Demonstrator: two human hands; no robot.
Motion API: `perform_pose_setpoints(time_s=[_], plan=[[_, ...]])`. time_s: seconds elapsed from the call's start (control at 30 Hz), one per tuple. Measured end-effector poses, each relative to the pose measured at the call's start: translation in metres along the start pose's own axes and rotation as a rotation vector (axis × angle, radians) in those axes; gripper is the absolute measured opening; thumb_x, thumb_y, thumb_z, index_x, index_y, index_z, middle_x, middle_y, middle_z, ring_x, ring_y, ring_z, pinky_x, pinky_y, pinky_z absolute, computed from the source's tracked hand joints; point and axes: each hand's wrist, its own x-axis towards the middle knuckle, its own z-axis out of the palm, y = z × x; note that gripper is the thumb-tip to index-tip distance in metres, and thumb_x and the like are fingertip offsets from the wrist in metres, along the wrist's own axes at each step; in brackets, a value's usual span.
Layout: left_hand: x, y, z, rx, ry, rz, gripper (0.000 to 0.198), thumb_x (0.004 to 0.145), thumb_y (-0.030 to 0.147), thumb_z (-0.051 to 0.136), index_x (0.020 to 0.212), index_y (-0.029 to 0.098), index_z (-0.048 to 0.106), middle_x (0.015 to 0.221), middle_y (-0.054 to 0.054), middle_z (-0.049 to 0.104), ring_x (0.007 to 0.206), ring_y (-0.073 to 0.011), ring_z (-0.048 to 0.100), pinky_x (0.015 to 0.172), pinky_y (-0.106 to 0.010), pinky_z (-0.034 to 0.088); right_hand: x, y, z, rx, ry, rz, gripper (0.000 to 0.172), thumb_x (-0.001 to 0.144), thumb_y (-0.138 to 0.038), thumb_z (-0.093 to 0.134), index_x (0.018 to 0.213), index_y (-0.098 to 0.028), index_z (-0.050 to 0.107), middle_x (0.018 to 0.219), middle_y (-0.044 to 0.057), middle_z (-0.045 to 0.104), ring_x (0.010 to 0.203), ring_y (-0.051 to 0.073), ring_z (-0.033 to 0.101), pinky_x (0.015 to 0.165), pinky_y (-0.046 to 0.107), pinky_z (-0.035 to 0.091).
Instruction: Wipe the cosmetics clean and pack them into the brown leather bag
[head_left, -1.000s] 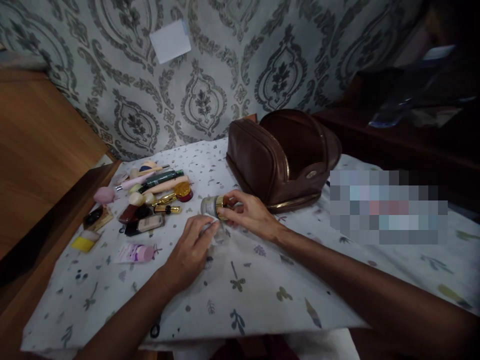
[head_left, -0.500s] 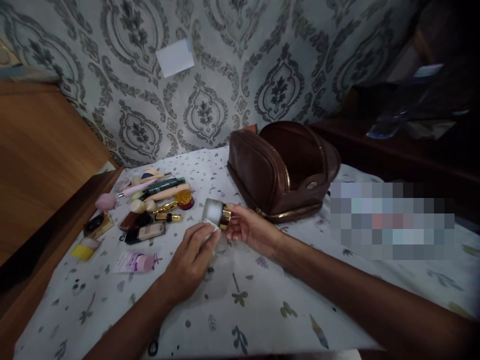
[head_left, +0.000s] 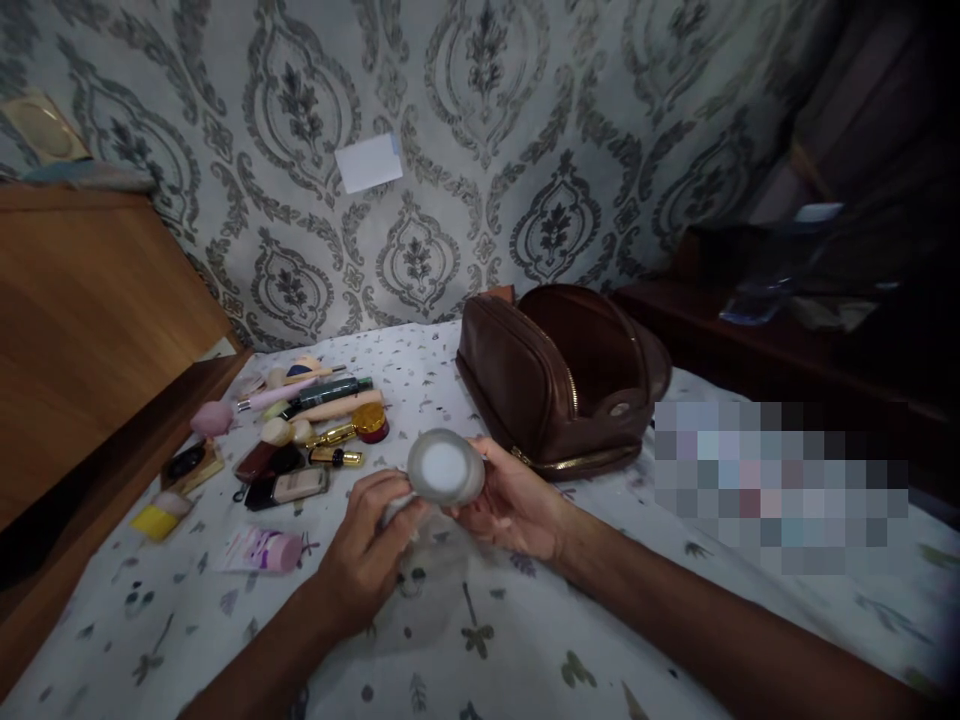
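Observation:
A frosted cosmetic jar [head_left: 445, 468] is tilted so that its pale round end faces me; its gold lid, seen earlier, is hidden now. My right hand [head_left: 519, 505] is closed around the jar from the right. Just left of it, my left hand [head_left: 369, 548] pinches a whitish wipe [head_left: 399, 512], mostly covered by the fingers, close against the jar's lower left side. Behind my right hand stands a brown leather toiletry bag [head_left: 506, 390], unzipped and gaping. A foundation bottle [head_left: 300, 486] and a gold-trimmed tube [head_left: 336, 457] lie left of my left hand.
More cosmetics fill the left side, among them a pink squeeze tube [head_left: 262, 550], a yellow-and-white sponge [head_left: 160, 514] and an amber-lidded jar [head_left: 370, 422]. A wooden panel [head_left: 105, 300] borders the left; a patterned wall [head_left: 420, 250] rises behind. At right is a blurred-out patch.
The jar has turned from lying sideways to showing its round end to me. My left hand with the wipe has shifted slightly left and down. The camera view has tilted up.

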Motion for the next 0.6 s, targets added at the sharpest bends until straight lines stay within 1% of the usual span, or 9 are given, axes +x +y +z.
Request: perform_pose_setpoints(time_s=[0.07,0.17,0.33,0.4,0.47,0.53,0.6], plan=[[-0.0006,-0.0010,-0.0011,-0.042,0.004,-0.046,0.032,0.086,-0.003,0.041,0.106,0.013,0.060,0.113,-0.013,0.050,0.112,-0.0240,0.051,0.095,-0.041,0.051,0.0017,0.0016,-0.0004,-0.013,0.022,-0.012,0.038,0.089,-0.046,0.040,0.071,-0.015,0.054,0.051,0.004,0.059,0.035,0.007,0.045,0.029,0.012,0.024],[-0.0021,-0.0023,-0.0028,-0.110,-0.004,-0.134,0.034,0.084,-0.004,0.039,0.104,0.016,0.057,0.115,-0.012,0.049,0.113,-0.0231,0.051,0.095,-0.041,0.050,0.0039,0.0018,-0.0020,-0.040,0.058,-0.056,0.032,0.087,-0.044,0.045,0.070,-0.018,0.049,0.047,-0.001,0.055,0.033,0.007,0.044,0.028,0.012,0.021],[-0.0020,-0.0042,-0.0045,-0.137,0.029,-0.281,0.031,0.083,-0.001,0.042,0.104,0.018,0.054,0.113,-0.010,0.052,0.110,-0.0200,0.053,0.093,-0.034,0.050,0.0041,-0.0010,-0.0036,-0.091,0.089,-0.143,0.030,0.087,-0.043,0.044,0.068,-0.020,0.044,0.044,-0.005,0.050,0.028,0.006,0.039,0.027,0.013,0.014],[-0.0013,-0.0043,-0.0048,-0.129,0.052,-0.307,0.032,0.083,-0.001,0.043,0.106,0.018,0.053,0.113,-0.009,0.053,0.109,-0.0192,0.054,0.093,-0.033,0.050,0.0036,-0.0009,-0.0028,-0.123,0.103,-0.175,0.031,0.087,-0.044,0.045,0.067,-0.019,0.044,0.044,-0.006,0.049,0.028,0.005,0.039,0.027,0.013,0.014],[-0.0009,-0.0034,-0.0052,-0.134,0.054,-0.284,0.034,0.083,-0.001,0.043,0.110,0.018,0.052,0.113,-0.009,0.053,0.110,-0.0192,0.053,0.094,-0.033,0.049,0.0032,0.0003,-0.0018,-0.180,0.109,-0.196,0.031,0.087,-0.043,0.047,0.068,-0.018,0.047,0.046,-0.005,0.051,0.032,0.006,0.045,0.029,0.013,0.021],[-0.0012,-0.0018,-0.0055,-0.157,0.036,-0.228,0.037,0.083,-0.002,0.042,0.112,0.018,0.052,0.114,-0.010,0.052,0.112,-0.0198,0.053,0.096,-0.034,0.049,0.0035,0.0020,-0.0013,-0.234,0.111,-0.220,0.030,0.087,-0.041,0.051,0.070,-0.017,0.052,0.050,-0.004,0.055,0.038,0.006,0.051,0.034,0.013,0.032],[-0.0018,0.0001,-0.0059,-0.189,0.005,-0.175,0.040,0.083,-0.004,0.039,0.114,0.018,0.053,0.115,-0.011,0.052,0.115,-0.0213,0.052,0.098,-0.037,0.048,0.0043,0.0035,-0.0018,-0.250,0.115,-0.248,0.028,0.087,-0.040,0.055,0.071,-0.016,0.055,0.054,-0.003,0.058,0.043,0.007,0.054,0.040,0.015,0.039]])
